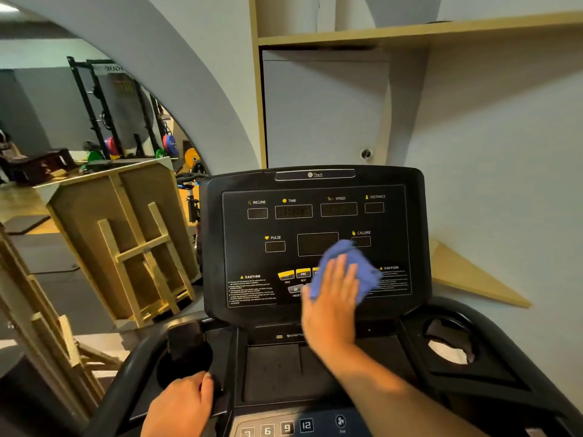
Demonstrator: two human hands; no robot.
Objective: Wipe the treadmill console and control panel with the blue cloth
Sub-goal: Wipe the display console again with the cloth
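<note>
Two bare hands work at a black treadmill seen from above. Far left of the frame, a wall mirror [79, 127] reflects a gym with a squat rack [104, 105] and coloured weight plates [170, 143]; below it a wooden crate [126, 234] leans on the floor. At lower left, the left hand [179, 405] rests on the treadmill's left edge beside the left cup holder [186, 361], its grip curled closed around the dark edge there.

In the centre stands the treadmill console [315, 241], tilted toward the viewer, its dark readouts labelled INCLINE, TIME, SPEED, DISTANCE, PULSE and CALORIE. Yellow buttons [295, 274] sit in a row low on the panel, partly hidden by the cloth. The right hand [331, 304] lies flat with fingers spread, pressing the blue cloth [347, 269] against the lower middle of the console, just right of the yellow buttons and below the central display; the grip is wide and flat, holding the cloth by pressure rather than a pinch. At bottom centre the control panel [284, 428] shows numbered keys 6, 9, 12.

Right of centre, the right cup holder [451, 345] holds something pale. Beyond it, a light wooden shelf [473, 279] juts from the grey wall.
</note>
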